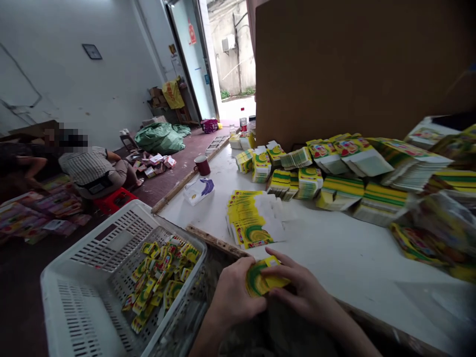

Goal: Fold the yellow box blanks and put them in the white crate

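Note:
Near the table's front edge, a small stack of yellow-green printed cards [256,278] is between my hands. My left hand [234,287] wraps round its left side, with the thumb below. My right hand [295,282] holds the right part of the stack, its fingers over the yellow face and the thumb underneath. Just beyond my hands, a fanned pile of yellow and white cards [251,218] lies on the white table [320,245]. To my left, small folded yellow packets [159,272] lie in a white plastic basket [87,302].
Rows of bundled cards [338,191] line the back of the table before a large brown board [353,69]. A maroon mug [203,165] and a tissue pack [200,191] stand at the left edge. A person [89,168] sits on a red stool further left.

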The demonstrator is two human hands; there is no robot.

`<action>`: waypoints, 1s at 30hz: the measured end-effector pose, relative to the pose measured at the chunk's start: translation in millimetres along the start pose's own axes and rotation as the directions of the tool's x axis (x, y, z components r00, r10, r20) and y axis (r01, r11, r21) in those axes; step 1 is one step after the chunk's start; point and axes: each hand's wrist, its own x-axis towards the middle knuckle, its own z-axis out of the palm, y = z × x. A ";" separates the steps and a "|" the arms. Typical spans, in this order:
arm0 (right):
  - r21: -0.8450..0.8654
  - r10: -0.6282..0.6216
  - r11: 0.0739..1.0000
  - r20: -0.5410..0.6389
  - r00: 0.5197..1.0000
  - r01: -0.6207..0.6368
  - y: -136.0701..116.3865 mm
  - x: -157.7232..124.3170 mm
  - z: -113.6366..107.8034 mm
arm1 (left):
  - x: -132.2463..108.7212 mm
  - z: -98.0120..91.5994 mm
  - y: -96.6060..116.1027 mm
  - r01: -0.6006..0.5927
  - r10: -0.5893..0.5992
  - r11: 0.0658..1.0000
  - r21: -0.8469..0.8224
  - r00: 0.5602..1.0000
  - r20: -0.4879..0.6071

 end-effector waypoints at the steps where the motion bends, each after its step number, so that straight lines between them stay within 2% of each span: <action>1: 0.033 0.005 0.999 -0.063 0.998 -0.003 0.2 0.9 7.2 | 0.0 0.6 -1.0 -0.002 0.002 1.000 0.023 1.000 -0.020; 3: 0.143 -0.006 0.989 -0.161 0.987 0.029 2.4 4.2 19.0 | 0.7 1.3 -4.3 0.012 -0.011 1.000 0.016 0.999 -0.037; 4: 0.218 -0.014 0.974 -0.189 0.982 0.056 3.9 7.0 21.7 | 1.5 1.2 -6.3 0.025 -0.026 0.999 -0.038 0.999 -0.032; 5: 0.281 -0.016 0.957 -0.207 0.978 0.076 5.7 10.7 21.8 | 2.6 0.8 -8.3 0.037 -0.044 0.990 -0.137 0.998 -0.048; 6: 0.294 -0.007 0.953 -0.225 0.974 0.074 7.7 15.7 19.4 | 4.0 0.2 -10.3 0.027 -0.059 0.961 -0.274 0.992 -0.109; 7: 0.255 0.015 0.966 -0.249 0.968 0.051 10.2 21.9 15.3 | 5.9 -0.9 -12.3 -0.024 -0.081 0.901 -0.432 0.971 -0.224; 8: 0.174 0.044 0.985 -0.281 0.959 0.005 13.2 29.2 10.3 | 8.0 -2.2 -14.1 -0.129 -0.125 0.806 -0.578 0.917 -0.378; 9: 0.065 0.078 0.996 -0.321 0.944 -0.061 16.6 37.4 5.5 | 10.4 -3.9 -15.9 -0.269 -0.198 0.688 -0.674 0.824 -0.531; 10: -0.038 0.105 0.991 -0.361 0.927 -0.127 20.5 46.1 1.7 | 12.9 -5.7 -17.6 -0.401 -0.296 0.571 -0.716 0.713 -0.636; 11: -0.111 0.124 0.977 -0.393 0.911 -0.181 24.6 54.8 -0.5 | 15.3 -7.5 -19.2 -0.486 -0.392 0.472 -0.736 0.632 -0.669; 12: -0.156 0.140 0.962 -0.418 0.898 -0.223 28.6 62.9 -0.9 | 17.5 -8.9 -20.7 -0.508 -0.476 0.390 -0.767 0.602 -0.641; 14: -0.208 0.163 0.937 -0.448 0.879 -0.280 35.4 75.7 2.8 | 20.7 -9.6 -23.1 -0.426 -0.586 0.287 -0.858 0.630 -0.509; 16: -0.250 0.166 0.917 -0.471 0.867 -0.312 39.6 82.1 8.9 | 22.1 -5.8 -25.0 -0.318 -0.620 0.253 -0.914 0.672 -0.405; 18: -0.268 0.152 0.913 -0.478 0.865 -0.309 41.5 82.4 12.8 | 22.1 2.2 -26.5 -0.261 -0.617 0.255 -0.931 0.698 -0.364; 21: -0.246 0.140 0.928 -0.469 0.872 -0.281 39.5 76.1 11.0 | 21.5 17.8 -27.2 -0.200 -0.626 0.252 -0.947 0.713 -0.317; 23: -0.200 0.146 0.943 -0.469 0.871 -0.266 32.7 69.5 6.9 | 20.8 27.0 -26.1 -0.178 -0.626 0.248 -0.952 0.720 -0.298; 25: -0.148 0.145 0.959 -0.478 0.866 -0.242 20.0 61.0 4.0 | 19.2 33.4 -23.4 -0.194 -0.584 0.257 -0.947 0.749 -0.312; 27: -0.089 0.122 0.980 -0.428 0.895 -0.176 2.5 50.8 5.3 | 15.9 36.7 -19.7 -0.240 -0.507 0.254 -0.937 0.792 -0.340; 30: 0.099 0.073 0.994 -0.200 0.977 -0.053 -24.9 34.8 17.7 | 8.5 35.8 -12.8 -0.257 -0.400 0.191 -0.947 0.861 -0.314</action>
